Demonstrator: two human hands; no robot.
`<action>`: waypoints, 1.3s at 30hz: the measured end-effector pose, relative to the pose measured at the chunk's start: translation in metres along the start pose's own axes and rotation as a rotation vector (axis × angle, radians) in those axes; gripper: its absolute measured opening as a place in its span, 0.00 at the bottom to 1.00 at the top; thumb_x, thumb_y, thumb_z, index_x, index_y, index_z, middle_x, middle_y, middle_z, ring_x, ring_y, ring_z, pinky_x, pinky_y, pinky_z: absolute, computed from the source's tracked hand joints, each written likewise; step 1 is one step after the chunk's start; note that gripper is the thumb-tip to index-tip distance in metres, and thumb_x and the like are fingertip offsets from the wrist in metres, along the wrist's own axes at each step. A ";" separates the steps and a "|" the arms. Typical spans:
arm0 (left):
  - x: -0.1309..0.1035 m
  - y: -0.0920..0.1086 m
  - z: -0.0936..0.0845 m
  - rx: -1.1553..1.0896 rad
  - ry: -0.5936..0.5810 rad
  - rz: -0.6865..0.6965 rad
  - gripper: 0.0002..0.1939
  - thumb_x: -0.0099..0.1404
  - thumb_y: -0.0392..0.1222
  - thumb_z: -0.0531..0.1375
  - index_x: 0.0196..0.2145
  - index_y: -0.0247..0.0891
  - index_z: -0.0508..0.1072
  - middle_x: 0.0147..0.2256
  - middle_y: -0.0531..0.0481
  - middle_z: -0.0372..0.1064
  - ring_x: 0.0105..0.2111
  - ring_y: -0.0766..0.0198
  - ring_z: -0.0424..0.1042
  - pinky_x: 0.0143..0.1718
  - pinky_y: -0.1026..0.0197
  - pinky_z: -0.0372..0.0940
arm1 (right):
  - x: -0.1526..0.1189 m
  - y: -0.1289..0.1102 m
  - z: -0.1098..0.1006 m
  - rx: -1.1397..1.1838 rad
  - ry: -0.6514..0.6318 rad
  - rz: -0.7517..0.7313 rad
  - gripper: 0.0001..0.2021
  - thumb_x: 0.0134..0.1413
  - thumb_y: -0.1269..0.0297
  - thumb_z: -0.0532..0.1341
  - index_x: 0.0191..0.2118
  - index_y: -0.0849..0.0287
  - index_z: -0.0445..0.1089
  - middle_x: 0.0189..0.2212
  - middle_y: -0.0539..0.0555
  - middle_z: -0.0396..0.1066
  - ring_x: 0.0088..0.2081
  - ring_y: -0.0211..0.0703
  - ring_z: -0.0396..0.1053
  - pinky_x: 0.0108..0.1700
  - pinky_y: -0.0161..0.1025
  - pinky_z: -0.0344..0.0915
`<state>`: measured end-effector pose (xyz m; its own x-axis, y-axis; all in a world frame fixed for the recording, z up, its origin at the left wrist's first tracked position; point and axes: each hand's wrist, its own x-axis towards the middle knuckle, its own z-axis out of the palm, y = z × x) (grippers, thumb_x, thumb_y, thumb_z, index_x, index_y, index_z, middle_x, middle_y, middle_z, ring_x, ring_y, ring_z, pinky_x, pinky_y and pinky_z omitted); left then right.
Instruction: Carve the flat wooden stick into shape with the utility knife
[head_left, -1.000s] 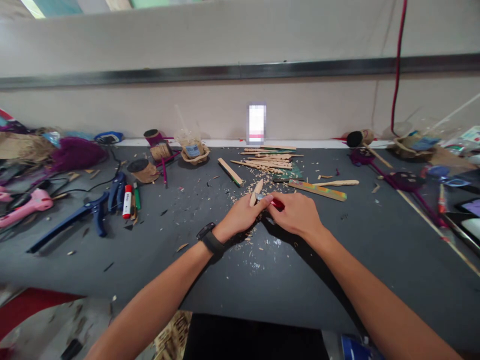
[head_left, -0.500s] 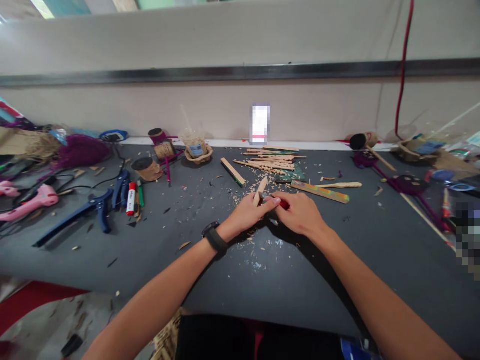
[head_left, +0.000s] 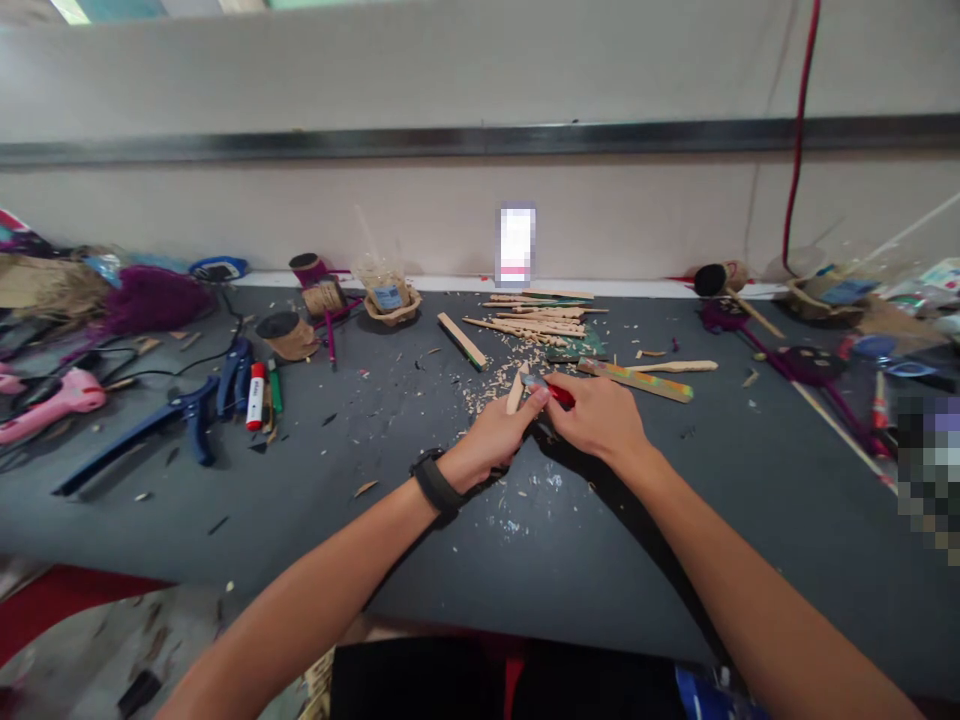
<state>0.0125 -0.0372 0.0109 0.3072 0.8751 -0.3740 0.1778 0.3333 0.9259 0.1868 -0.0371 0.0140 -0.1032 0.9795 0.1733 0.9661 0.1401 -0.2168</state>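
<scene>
My left hand (head_left: 499, 435) is closed round a pale wooden stick (head_left: 517, 388) whose pointed end sticks up past the fingers. In my right hand (head_left: 598, 410) is a red-handled knife (head_left: 559, 396), its short blade lying against or very near the stick. The left thumb reaches toward the knife. Wood shavings (head_left: 495, 385) are scattered on the dark table (head_left: 465, 560) around both hands. Beyond them lies a pile of carved sticks (head_left: 544, 322), with a flat wooden strip (head_left: 462, 341) to its left and a multicoloured strip (head_left: 637, 380) to its right.
On the left are blue cutters (head_left: 196, 410), a red-and-white marker (head_left: 256, 397), a pink glue gun (head_left: 64, 405) and purple fibre (head_left: 157, 298). A bright phone screen (head_left: 517, 245) stands against the wall. Purple-wrapped pieces (head_left: 814, 366) lie on the right.
The knife blade has moved up and now shows near the tip of the stick. Both hands have shifted slightly, and the whole view has moved a little.
</scene>
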 end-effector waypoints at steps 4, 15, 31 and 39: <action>0.006 -0.002 -0.005 0.035 -0.059 0.139 0.28 0.63 0.70 0.67 0.34 0.41 0.67 0.20 0.62 0.54 0.17 0.73 0.49 0.19 0.64 0.44 | 0.001 0.005 0.003 0.131 -0.069 -0.086 0.20 0.71 0.51 0.52 0.45 0.50 0.81 0.37 0.55 0.83 0.37 0.52 0.77 0.35 0.41 0.56; 0.010 -0.002 -0.011 0.090 -0.060 0.271 0.27 0.61 0.68 0.68 0.33 0.38 0.72 0.24 0.57 0.61 0.26 0.69 0.56 0.27 0.63 0.52 | -0.001 0.006 0.000 0.150 -0.150 -0.130 0.20 0.71 0.52 0.52 0.44 0.49 0.82 0.37 0.54 0.84 0.37 0.50 0.76 0.35 0.41 0.55; 0.007 0.001 -0.010 0.110 -0.059 0.178 0.24 0.64 0.65 0.67 0.33 0.40 0.71 0.22 0.58 0.57 0.23 0.69 0.53 0.25 0.62 0.49 | -0.004 -0.001 -0.004 0.090 -0.132 -0.098 0.21 0.72 0.52 0.50 0.44 0.49 0.81 0.36 0.54 0.83 0.37 0.50 0.77 0.35 0.40 0.56; 0.014 -0.002 -0.017 0.249 0.011 0.294 0.27 0.67 0.67 0.63 0.29 0.39 0.69 0.26 0.53 0.65 0.28 0.66 0.60 0.31 0.61 0.56 | -0.006 -0.009 -0.001 0.087 -0.160 -0.044 0.22 0.73 0.48 0.50 0.41 0.49 0.80 0.36 0.54 0.83 0.36 0.50 0.77 0.34 0.40 0.55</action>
<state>0.0006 -0.0197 0.0045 0.3689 0.9248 -0.0927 0.3058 -0.0266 0.9517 0.1790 -0.0439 0.0156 -0.1881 0.9817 0.0313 0.9363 0.1889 -0.2962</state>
